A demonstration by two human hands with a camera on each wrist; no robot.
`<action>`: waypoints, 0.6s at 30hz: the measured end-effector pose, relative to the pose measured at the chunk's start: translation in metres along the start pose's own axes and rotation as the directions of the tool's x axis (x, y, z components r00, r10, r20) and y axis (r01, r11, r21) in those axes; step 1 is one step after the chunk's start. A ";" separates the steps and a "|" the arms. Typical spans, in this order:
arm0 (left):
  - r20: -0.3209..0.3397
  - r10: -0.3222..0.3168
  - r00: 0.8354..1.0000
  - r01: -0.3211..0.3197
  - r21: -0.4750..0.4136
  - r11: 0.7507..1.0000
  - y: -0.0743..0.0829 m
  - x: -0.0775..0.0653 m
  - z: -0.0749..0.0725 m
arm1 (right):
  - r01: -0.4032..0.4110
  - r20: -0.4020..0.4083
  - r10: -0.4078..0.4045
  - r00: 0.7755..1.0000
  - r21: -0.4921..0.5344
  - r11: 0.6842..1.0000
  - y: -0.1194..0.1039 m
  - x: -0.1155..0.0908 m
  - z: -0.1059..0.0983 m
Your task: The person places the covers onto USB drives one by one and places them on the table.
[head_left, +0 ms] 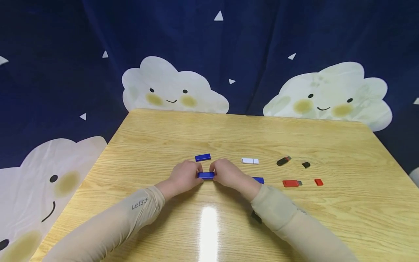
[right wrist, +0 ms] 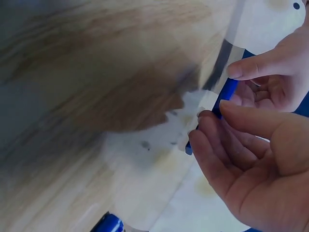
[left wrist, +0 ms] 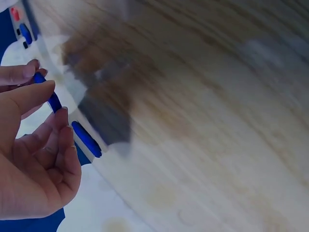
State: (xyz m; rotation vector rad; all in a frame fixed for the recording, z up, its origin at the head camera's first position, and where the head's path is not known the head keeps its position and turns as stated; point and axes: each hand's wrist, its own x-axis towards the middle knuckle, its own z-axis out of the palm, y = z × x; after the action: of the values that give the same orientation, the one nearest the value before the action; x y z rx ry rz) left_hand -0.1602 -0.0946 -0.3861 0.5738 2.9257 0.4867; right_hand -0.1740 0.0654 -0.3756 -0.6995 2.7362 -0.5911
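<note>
Between my two hands a blue USB stick (head_left: 206, 175) is held lengthwise, just over the wooden table. My left hand (head_left: 185, 177) pinches its left end between thumb and fingers. The right hand (head_left: 228, 174) pinches the opposite end the same way. In the left wrist view the blue USB stick (left wrist: 54, 100) spans from one set of fingertips to the other. The right wrist view shows its middle part, with the ends covered by fingers. A second blue stick (head_left: 203, 157) lies just beyond the hands.
Right of the hands lie a white USB stick (head_left: 250, 161), a black-and-red one (head_left: 283, 161) with a black cap (head_left: 306, 165), and a red one (head_left: 291, 183) with a red cap (head_left: 319, 182). My right arm partly hides another blue stick (head_left: 259, 180) and a black piece (head_left: 256, 217).
</note>
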 end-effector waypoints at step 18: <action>0.024 -0.017 1.000 0.017 -0.004 1.000 -0.011 0.003 0.007 | 0.039 -0.041 -0.044 0.998 -0.116 0.992 -0.005 0.011 0.013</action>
State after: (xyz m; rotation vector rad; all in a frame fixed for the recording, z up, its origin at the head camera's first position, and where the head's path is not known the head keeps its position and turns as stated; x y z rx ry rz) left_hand -0.1650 -0.1007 -0.3964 0.5496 2.9036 0.4799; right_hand -0.1765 0.0514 -0.3864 -0.7808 2.8205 -0.4653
